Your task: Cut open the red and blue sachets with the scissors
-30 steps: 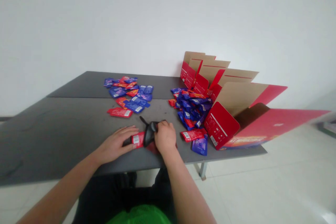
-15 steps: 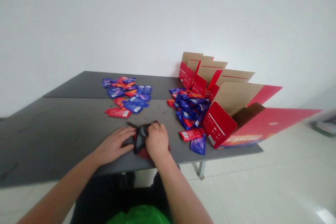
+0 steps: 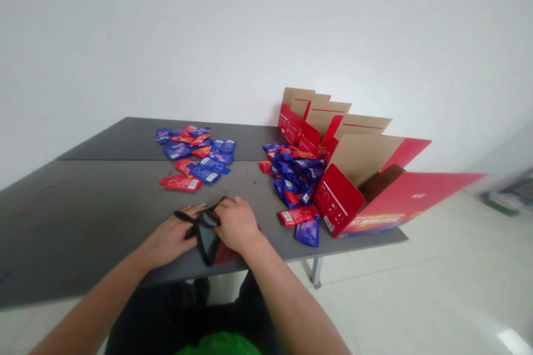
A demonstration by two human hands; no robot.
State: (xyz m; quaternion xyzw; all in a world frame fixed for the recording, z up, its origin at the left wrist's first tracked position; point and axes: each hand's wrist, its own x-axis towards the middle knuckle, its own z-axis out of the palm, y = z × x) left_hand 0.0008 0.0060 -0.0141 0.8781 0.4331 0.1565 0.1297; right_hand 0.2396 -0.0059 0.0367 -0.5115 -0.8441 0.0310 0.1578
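Observation:
At the table's near edge lies a small black and dark red item (image 3: 206, 239) that looks like a soft pouch, with a grey patch and a black strap or flap sticking out to the left. My left hand (image 3: 170, 242) holds its left side, the black strip passing over the fingers. From the other side, my right hand (image 3: 236, 224) is closed on its upper part, with the fingertips partly hidden. Dark red material shows below my right hand. Just beyond my left hand lies a red sachet (image 3: 181, 182).
Red and blue sachets (image 3: 210, 168) lie scattered at the back left. A heap of more sachets (image 3: 293, 172) lies right of my hands, against a row of several open red cardboard boxes (image 3: 339, 194). The grey table (image 3: 104, 216) meets a white wall behind.
Both hands and the black item have shifted slightly left and nearer. The black strip now extends over my left fingers, and the item's black part looks more opened out.

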